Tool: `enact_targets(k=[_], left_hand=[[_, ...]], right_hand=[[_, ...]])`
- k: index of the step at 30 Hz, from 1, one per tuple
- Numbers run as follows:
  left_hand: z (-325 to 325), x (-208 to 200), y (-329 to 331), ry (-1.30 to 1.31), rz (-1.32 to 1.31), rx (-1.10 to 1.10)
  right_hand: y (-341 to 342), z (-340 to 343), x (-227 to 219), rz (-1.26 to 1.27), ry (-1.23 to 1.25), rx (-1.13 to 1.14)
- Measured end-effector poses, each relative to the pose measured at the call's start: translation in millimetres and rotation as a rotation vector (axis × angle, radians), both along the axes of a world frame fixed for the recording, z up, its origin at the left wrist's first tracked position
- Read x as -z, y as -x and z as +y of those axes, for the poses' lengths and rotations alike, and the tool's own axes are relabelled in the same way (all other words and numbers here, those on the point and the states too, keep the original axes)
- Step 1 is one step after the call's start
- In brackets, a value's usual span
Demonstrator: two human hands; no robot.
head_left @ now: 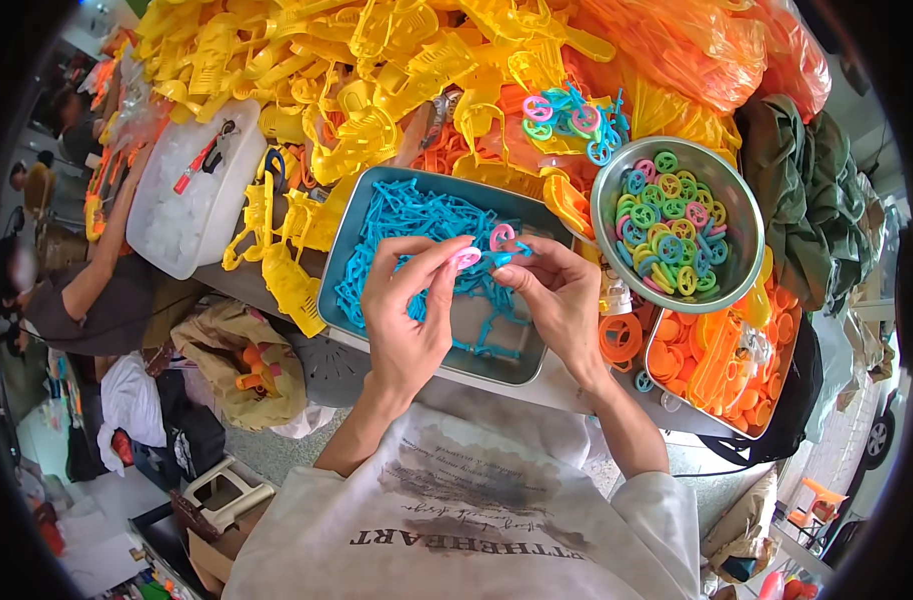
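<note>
Above a metal tray (525, 372), my two hands meet with their fingertips close together. A small pink toy wheel (468, 258) is pinched between the thumb and fingers of my left hand (405, 312). My right hand (557, 298) grips a small blue plastic part (501, 258), partly covered by the fingers. Another pink wheel (502, 236) sits at that part's far end, seemingly attached to it. Thin blue plastic parts (402, 210) lie tangled in the tray beneath, heaped mostly on the left and far side.
A steel bowl (603, 215) of multicoloured wheels stands right of the tray, with an orange-part tray (722, 365) nearer. Yellow plastic frames (377, 60) pile up behind. At left are a white tub (232, 185) and another person's arm (107, 245).
</note>
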State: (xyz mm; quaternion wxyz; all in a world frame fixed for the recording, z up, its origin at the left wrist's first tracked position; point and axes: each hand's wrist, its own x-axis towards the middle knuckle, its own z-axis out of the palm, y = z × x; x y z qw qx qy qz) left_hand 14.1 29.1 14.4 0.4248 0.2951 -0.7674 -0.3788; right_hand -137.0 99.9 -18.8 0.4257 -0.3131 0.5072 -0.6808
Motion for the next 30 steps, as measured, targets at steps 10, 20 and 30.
enact_targets(k=[10,20,30], left_hand=[[-2,11,4,0.106,-0.043,-0.026],[3,2,12,-0.407,0.259,0.016],[2,2,7,-0.564,0.228,0.060]], right_hand=[[2,1,-13,0.071,-0.130,-0.032],[2,4,-22,0.782,-0.119,0.124],[5,1,-6,1.128,0.305,0.177]])
